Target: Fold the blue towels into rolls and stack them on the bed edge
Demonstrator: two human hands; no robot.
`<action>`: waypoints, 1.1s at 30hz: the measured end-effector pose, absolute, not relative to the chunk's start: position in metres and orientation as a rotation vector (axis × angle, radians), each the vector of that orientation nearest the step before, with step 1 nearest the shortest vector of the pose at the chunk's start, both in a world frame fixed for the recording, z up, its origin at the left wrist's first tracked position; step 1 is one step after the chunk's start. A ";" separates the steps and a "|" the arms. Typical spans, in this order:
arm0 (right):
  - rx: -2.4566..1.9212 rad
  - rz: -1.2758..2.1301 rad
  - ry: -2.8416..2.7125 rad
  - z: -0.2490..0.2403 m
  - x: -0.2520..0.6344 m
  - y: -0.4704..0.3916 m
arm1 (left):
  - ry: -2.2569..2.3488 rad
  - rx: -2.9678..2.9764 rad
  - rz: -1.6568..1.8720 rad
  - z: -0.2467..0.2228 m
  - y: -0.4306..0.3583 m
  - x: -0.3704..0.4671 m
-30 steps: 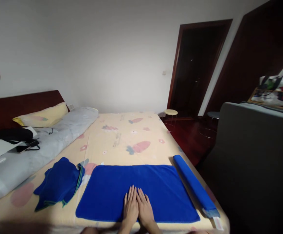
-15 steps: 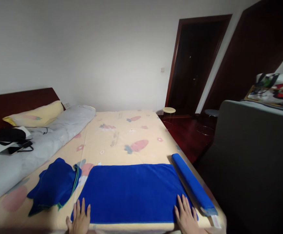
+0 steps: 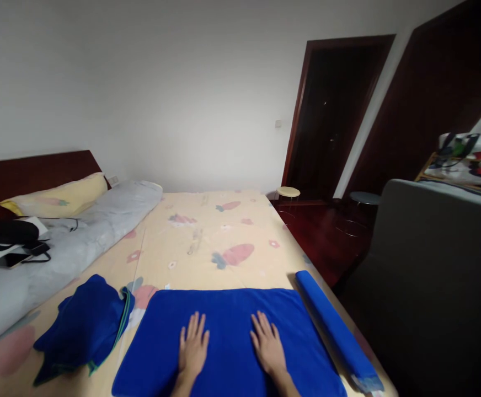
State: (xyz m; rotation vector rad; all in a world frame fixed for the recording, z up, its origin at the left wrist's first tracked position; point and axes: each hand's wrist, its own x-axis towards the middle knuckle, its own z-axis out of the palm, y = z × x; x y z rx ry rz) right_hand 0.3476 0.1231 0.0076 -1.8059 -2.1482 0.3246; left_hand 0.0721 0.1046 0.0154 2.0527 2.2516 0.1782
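The left hand (image 3: 193, 350) and right hand (image 3: 270, 350) lie flat on a blue cloth (image 3: 229, 336).

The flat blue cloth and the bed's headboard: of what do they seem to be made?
Flat blue cloth: a soft, matte textile, perhaps microfibre; it shows shallow creases and no shine. Headboard: probably smooth-finished wood or veneer, judging by its dark red-brown colour; the grain is unclear.

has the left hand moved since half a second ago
Yes. Judged against the spread blue cloth, the left hand has gone from the near left corner rightward and farther in, and is now left of the cloth's middle.
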 end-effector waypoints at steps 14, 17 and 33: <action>-1.941 -0.033 -1.940 -0.019 0.358 0.123 | 2.497 2.241 0.354 -0.008 0.091 0.020; -1.589 0.265 -2.296 -0.004 0.285 0.133 | 2.127 2.460 0.376 -0.009 0.116 0.087; -2.334 -0.041 -1.858 -0.019 0.464 0.218 | 2.666 1.750 0.040 0.003 0.193 -0.090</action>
